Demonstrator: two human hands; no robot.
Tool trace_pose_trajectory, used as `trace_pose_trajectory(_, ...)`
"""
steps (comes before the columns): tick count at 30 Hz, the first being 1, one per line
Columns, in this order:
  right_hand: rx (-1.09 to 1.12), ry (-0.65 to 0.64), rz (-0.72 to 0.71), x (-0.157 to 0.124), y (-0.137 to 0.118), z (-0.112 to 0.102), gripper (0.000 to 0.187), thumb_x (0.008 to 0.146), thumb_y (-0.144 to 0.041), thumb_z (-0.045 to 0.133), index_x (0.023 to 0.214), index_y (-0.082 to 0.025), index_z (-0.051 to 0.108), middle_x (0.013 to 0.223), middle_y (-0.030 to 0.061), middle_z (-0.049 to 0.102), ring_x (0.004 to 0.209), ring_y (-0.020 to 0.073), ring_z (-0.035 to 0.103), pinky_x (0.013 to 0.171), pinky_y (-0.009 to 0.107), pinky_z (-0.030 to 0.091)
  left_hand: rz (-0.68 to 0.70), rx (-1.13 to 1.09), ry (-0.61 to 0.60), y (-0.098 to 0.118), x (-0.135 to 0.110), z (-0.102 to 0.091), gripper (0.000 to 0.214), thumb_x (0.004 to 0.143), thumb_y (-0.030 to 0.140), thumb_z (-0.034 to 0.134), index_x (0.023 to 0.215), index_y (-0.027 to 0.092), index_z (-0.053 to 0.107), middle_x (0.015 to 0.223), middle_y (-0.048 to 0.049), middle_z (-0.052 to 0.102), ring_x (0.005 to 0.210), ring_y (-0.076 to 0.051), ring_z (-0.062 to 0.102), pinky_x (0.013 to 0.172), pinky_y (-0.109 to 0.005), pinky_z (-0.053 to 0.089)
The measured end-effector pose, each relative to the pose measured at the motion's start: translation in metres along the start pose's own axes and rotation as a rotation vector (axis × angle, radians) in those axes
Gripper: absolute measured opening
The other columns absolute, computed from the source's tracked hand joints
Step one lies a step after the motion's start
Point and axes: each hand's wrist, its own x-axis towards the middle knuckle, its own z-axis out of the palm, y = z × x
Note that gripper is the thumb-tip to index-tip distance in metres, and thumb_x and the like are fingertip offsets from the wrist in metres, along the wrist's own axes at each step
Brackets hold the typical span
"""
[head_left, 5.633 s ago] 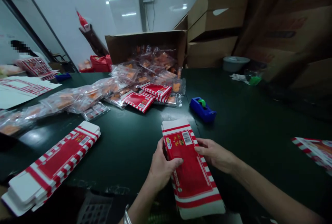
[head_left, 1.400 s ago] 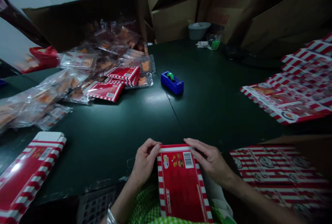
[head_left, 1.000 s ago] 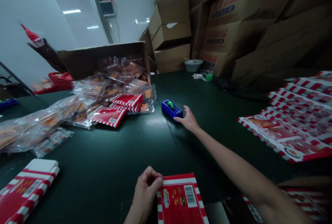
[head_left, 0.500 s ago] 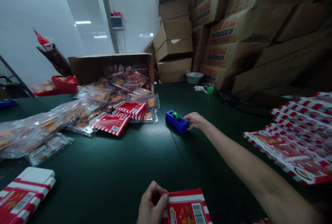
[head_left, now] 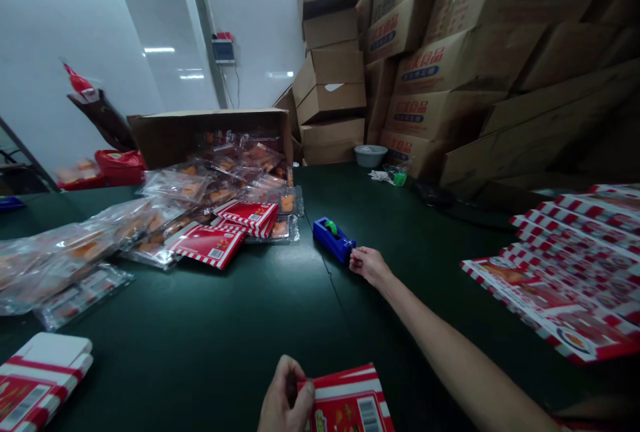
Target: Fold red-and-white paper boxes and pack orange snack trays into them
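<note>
At the bottom of the view, my left hand (head_left: 286, 397) pinches the edge of a flat red-and-white striped carton (head_left: 346, 400) with a barcode on it. Further out, my right hand (head_left: 369, 265) is at the near end of a blue tape dispenser (head_left: 334, 240), thumb and fingers pressed together beside its cutting edge. Whatever is between those fingertips is too small to make out. A green-cored roll of tape (head_left: 331, 227) sits in the dispenser, which stands on the dark green table (head_left: 260, 315).
Clear packs of orange food (head_left: 175, 185) spill from a cardboard box (head_left: 165, 139), with red cartons (head_left: 210, 244) on them. Folded cartons (head_left: 40, 379) lie at lower left. Printed striped card sheets (head_left: 560, 285) pile up at right. Behind are a grey bowl (head_left: 370, 157) and stacked brown boxes (head_left: 420, 109).
My right hand has closed from a looser reach into a pinch at the dispenser's end and shifted slightly nearer. My left hand keeps the carton, now tilted a little more. The view has shifted slightly.
</note>
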Motion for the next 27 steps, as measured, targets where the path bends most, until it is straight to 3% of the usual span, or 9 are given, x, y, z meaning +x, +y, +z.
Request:
trace_pose_trajectory(4,-0.043,0.085,-0.003,0.003,0.004,0.012,0.028,0.092,-0.031,0.056,0.115,-0.016,0.057,0.112,0.0075,0.061,0.091,0.0184,0.062,0.076,0.037,0.055,-0.011,0.019,-0.056,0.009,-0.007,0.001,0.042,0.070,0.061,0.062,0.084,0.023,0.055,0.077,-0.0023,0.065,0.077,-0.023,0.063,0.065,-0.029,0.049)
trace_pose_trajectory(6,-0.075,0.117,0.000,-0.001,0.001,0.014,0.028,0.092,-0.031,0.056,0.115,-0.016,0.057,0.113,0.0079,0.060,0.092,0.0188,0.062,0.078,0.038,0.054,0.034,-0.010,-0.093,0.021,-0.013,-0.001,0.040,0.073,0.056,0.061,0.088,0.020,0.059,0.084,-0.0047,0.066,0.081,-0.023,0.063,0.066,-0.029,0.050)
trace_pose_trajectory(8,-0.102,0.130,-0.018,-0.010,-0.009,0.013,0.028,0.092,-0.031,0.057,0.115,-0.015,0.057,0.112,0.0079,0.060,0.092,0.0187,0.062,0.077,0.037,0.054,0.133,-0.030,-0.053,0.039,-0.017,-0.003,0.036,0.076,0.050,0.061,0.088,0.017,0.062,0.088,-0.0057,0.066,0.082,-0.022,0.062,0.068,-0.029,0.050)
trace_pose_trajectory(11,-0.100,0.102,-0.125,-0.037,-0.034,0.004,0.021,0.092,-0.029,0.057,0.105,-0.013,0.059,0.096,0.0042,0.063,0.076,0.0136,0.062,0.066,0.030,0.054,0.331,-0.041,0.050,0.070,-0.021,-0.009,0.029,0.081,0.041,0.059,0.096,0.017,0.067,0.095,-0.0048,0.068,0.086,-0.020,0.061,0.075,-0.027,0.050)
trace_pose_trajectory(14,-0.057,-0.024,-0.298,-0.087,-0.057,-0.010,0.013,0.086,-0.027,0.064,0.084,-0.015,0.060,0.070,-0.0025,0.061,0.057,0.0084,0.056,0.056,0.022,0.049,0.431,-0.028,0.030,0.091,-0.025,-0.012,0.026,0.083,0.036,0.059,0.098,0.019,0.069,0.096,-0.0037,0.070,0.086,-0.018,0.062,0.076,-0.026,0.051)
trace_pose_trajectory(17,-0.030,-0.203,-0.394,-0.145,-0.051,-0.016,0.022,0.073,-0.033,0.074,0.075,-0.017,0.060,0.065,-0.0008,0.065,0.062,0.0130,0.063,0.066,0.027,0.053,0.402,-0.043,0.002,0.087,-0.032,-0.011,0.026,0.083,0.037,0.060,0.098,0.019,0.069,0.094,-0.0036,0.069,0.083,-0.018,0.062,0.072,-0.025,0.052)
trace_pose_trajectory(20,-0.043,-0.316,-0.431,-0.187,-0.023,-0.013,0.027,0.074,-0.041,0.071,0.081,-0.018,0.059,0.079,0.0051,0.071,0.079,0.0199,0.068,0.073,0.031,0.054,0.302,-0.076,-0.025,0.071,-0.042,-0.012,0.029,0.080,0.041,0.063,0.097,0.018,0.069,0.095,-0.0042,0.068,0.082,-0.019,0.063,0.070,-0.027,0.054)
trace_pose_trajectory(23,-0.088,-0.330,-0.456,-0.206,0.002,-0.010,0.023,0.081,-0.040,0.065,0.084,-0.019,0.056,0.082,0.0059,0.071,0.082,0.0195,0.068,0.068,0.029,0.053,0.248,-0.062,-0.020,0.057,-0.052,-0.014,0.030,0.078,0.042,0.065,0.095,0.017,0.070,0.093,-0.0042,0.068,0.081,-0.018,0.062,0.071,-0.027,0.053)
trace_pose_trajectory(27,-0.143,-0.340,-0.405,-0.209,0.013,-0.012,0.023,0.074,-0.035,0.070,0.082,-0.020,0.054,0.081,0.0026,0.067,0.079,0.0178,0.066,0.069,0.028,0.052,0.236,0.024,-0.010,0.051,-0.059,-0.018,0.025,0.081,0.037,0.063,0.095,0.018,0.072,0.094,-0.0043,0.069,0.085,-0.018,0.061,0.075,-0.025,0.050)
